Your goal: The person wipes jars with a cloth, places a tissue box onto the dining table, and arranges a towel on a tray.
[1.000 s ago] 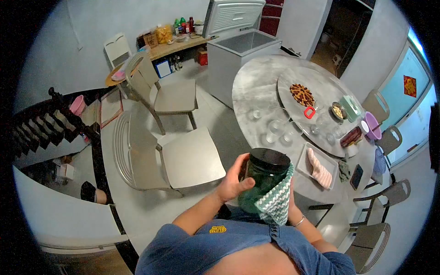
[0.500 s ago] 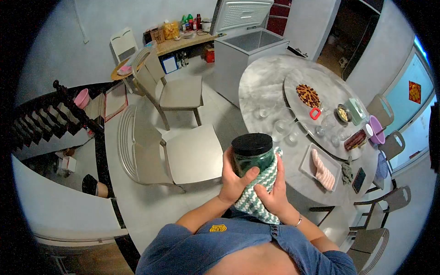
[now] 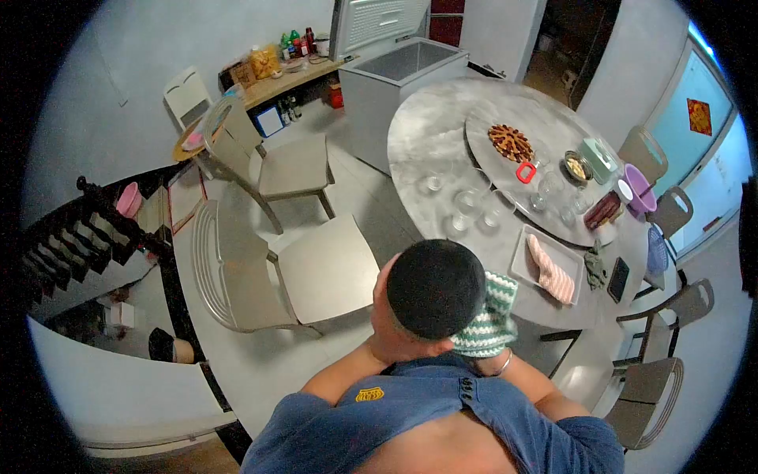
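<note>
A jar with a broad black lid is held up close to the camera, its lid hiding most of the jar's body. My left hand is wrapped round the jar's left side. On the right, a green-and-white zigzag cloth lies against the jar. My right hand is closed on this cloth, its fingers mostly covered by the fabric and the jar. A bracelet shows at the right wrist.
The round marble table carries several clear glasses, a white tray with a pink striped cloth, and a phone. Chairs stand at left and right. Behind is an open chest freezer.
The jar has come up nearer the camera, its lid now facing me. The cloth has shifted to the jar's right side with my right hand. The view has turned slightly.
</note>
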### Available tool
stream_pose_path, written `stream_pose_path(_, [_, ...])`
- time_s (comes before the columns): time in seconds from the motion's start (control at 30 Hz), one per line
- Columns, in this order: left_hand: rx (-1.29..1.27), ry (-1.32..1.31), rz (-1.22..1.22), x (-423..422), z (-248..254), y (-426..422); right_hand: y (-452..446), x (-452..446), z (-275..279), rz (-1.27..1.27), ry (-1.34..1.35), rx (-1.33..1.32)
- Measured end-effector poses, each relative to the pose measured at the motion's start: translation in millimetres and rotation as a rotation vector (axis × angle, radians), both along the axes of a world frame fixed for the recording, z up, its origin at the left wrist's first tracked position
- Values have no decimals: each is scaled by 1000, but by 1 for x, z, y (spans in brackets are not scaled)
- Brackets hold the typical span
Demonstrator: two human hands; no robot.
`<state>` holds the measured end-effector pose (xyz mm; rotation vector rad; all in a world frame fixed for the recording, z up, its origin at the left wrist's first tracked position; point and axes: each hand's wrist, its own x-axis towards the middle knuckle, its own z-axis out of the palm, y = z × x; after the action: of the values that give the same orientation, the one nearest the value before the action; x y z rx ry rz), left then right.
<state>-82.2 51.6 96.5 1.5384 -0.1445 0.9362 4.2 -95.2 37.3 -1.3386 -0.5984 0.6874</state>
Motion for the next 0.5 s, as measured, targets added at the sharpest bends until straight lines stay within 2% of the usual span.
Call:
stream_pose_path(0.1, [315, -39, 15, 3, 11, 2, -10, 1, -9, 65, -100, -95])
stream_pose_path(0.13, [268, -30, -36, 5, 11, 0, -13, 1, -12, 85, -142, -124])
stream_pose_path(0.2, [-66, -27, -229, 8, -7, -5, -18, 2, -18, 121, -225, -173])
stream_pose_path(0.3, [-75, 2, -207, 11, -23, -1, -24, 6, -26, 157, -392, -247])
stream_pose_path(0.4, [-107, -24, -214, 9, -18, -8, -31, 13, -32, 191, -624, -312])
stream_pose_path(0.43, [-95, -26, -186, 8, -17, -11, -32, 20, -33, 234, -583, -237])
stream_pose_path(0.47, [-58, 97, -135, 8, -20, -13, -26, 18, 0, 232, -345, -383])
stream_pose_path(0.5, [-58, 98, -138, 10, -24, -14, -24, 15, 7, 229, -343, -384])
